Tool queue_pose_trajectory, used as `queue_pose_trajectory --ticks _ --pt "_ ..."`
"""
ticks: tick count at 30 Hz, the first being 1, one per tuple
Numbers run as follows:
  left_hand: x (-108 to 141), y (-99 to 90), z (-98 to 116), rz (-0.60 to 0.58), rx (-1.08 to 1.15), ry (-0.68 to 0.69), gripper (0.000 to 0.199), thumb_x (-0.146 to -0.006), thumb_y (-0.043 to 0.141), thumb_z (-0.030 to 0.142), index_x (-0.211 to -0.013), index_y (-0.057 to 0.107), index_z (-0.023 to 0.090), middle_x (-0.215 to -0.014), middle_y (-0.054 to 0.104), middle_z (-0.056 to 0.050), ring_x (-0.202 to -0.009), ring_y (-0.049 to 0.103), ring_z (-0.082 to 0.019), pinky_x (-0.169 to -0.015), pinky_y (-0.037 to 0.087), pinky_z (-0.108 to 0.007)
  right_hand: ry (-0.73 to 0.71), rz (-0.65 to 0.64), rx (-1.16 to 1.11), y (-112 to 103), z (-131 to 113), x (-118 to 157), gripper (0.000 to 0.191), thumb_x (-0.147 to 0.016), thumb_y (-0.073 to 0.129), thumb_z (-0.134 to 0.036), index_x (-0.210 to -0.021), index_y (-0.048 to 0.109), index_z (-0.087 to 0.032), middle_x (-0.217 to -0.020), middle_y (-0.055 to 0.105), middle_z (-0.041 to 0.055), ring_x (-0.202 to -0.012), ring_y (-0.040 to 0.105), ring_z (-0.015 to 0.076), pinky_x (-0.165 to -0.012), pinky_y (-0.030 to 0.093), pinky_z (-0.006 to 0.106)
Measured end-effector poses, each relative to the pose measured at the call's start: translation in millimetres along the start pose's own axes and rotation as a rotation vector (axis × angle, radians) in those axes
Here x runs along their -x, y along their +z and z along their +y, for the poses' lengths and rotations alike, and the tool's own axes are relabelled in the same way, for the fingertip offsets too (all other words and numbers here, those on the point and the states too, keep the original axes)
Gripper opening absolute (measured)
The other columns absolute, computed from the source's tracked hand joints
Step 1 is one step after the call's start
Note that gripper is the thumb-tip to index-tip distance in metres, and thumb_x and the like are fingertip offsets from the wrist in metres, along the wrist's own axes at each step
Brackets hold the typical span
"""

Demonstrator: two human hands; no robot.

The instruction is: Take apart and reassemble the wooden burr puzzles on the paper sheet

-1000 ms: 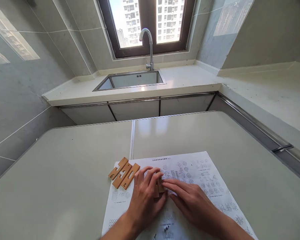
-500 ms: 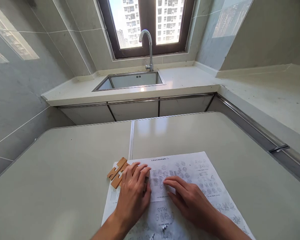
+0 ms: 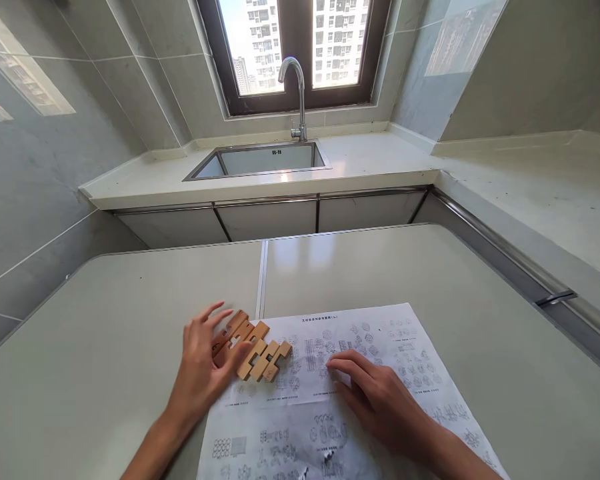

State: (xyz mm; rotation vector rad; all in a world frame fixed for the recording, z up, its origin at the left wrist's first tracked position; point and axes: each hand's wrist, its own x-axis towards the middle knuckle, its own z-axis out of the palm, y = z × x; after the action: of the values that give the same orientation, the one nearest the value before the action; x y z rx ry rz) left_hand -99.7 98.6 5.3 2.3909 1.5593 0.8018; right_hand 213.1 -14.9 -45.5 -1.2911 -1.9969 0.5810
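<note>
On the pale table, wooden puzzle pieces overlapped the paper sheet's far-left corner, likely light, rigid, best edge-pinched; my left hand arched open around some, my right hand curled loosely, empty.

Left hand at wooden pieces, thumb and fingers spread around their left end, pieces side by side in a slanted row over the upper left corner of the printed sheet. Right hand over right half of sheet, fingers curled, apart from pieces. Sheet lies near side of tabletop; past tabletop's far edge, counter with sink, faucet, window behind.
</note>
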Motion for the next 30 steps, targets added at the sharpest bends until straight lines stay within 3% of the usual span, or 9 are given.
queue_pose_trajectory --ticks 3,6,10,15,18,30 --pt "-6 -8.3 -34 0.062 -0.065 -0.105 0.045 -0.102 0.048 0.056 -0.136 0.056 0.026 -0.148 0.055 -0.012 -0.134 0.049 -0.037 -0.102 0.053 -0.054 0.002 0.007 0.007 0 0 0 0.027 -0.105 0.047 -0.016 -0.129 0.057 -0.023 -0.124 0.069 0.0112 -0.071 0.07 0.0149 -0.064 0.057 0.029" --pt "-7 -11.0 -62 0.072 -0.18 -0.027 0.043 -0.105 0.039 0.049 -0.135 0.055 0.022 -0.14 0.061 -0.014 -0.132 0.055 -0.035 -0.113 0.044 -0.058 0.002 0.004 0.006 -1 -1 -1 0.028 -0.105 0.047 -0.015 -0.129 0.057 -0.023 -0.123 0.069 0.0104 -0.072 0.07 0.015 -0.063 0.057 0.028" --pt "-5 -6.5 -84 0.024 -0.239 -0.024 0.045 -0.105 0.032 0.04 -0.141 0.049 0.02 -0.148 0.058 -0.015 -0.137 0.055 -0.033 -0.116 0.043 -0.055 0.011 -0.001 -0.001 -1 -1 0 0.029 -0.104 0.047 -0.014 -0.129 0.058 -0.023 -0.125 0.069 0.0101 -0.072 0.07 0.0148 -0.064 0.058 0.028" --pt "-2 2.8 -92 -0.056 -0.192 -0.155 0.049 -0.105 0.029 0.042 -0.147 0.045 0.021 -0.159 0.051 -0.011 -0.148 0.047 -0.03 -0.122 0.039 -0.054 0.011 0.0 -0.007 -1 -1 -1 0.027 -0.105 0.047 -0.015 -0.128 0.058 -0.024 -0.123 0.069 0.0091 -0.07 0.07 0.0143 -0.065 0.058 0.029" --pt "-3 4.7 -92 -0.062 -0.195 -0.13 0.048 -0.105 0.029 0.042 -0.144 0.048 0.02 -0.159 0.051 -0.012 -0.152 0.041 -0.03 -0.125 0.036 -0.055 0.007 0.008 -0.003 -2 -1 -2 0.026 -0.105 0.046 -0.016 -0.126 0.058 -0.024 -0.121 0.07 0.0095 -0.071 0.07 0.0147 -0.065 0.058 0.029" --pt "-4 2.3 -88 -0.057 -0.204 -0.098 0.044 -0.104 0.032 0.039 -0.137 0.054 0.02 -0.156 0.055 -0.013 -0.151 0.044 -0.031 -0.123 0.038 -0.057 0.022 0.001 -0.021 -3 -2 -2 0.026 -0.105 0.046 -0.015 -0.125 0.058 -0.025 -0.122 0.069 0.009 -0.073 0.07 0.015 -0.067 0.058 0.03"
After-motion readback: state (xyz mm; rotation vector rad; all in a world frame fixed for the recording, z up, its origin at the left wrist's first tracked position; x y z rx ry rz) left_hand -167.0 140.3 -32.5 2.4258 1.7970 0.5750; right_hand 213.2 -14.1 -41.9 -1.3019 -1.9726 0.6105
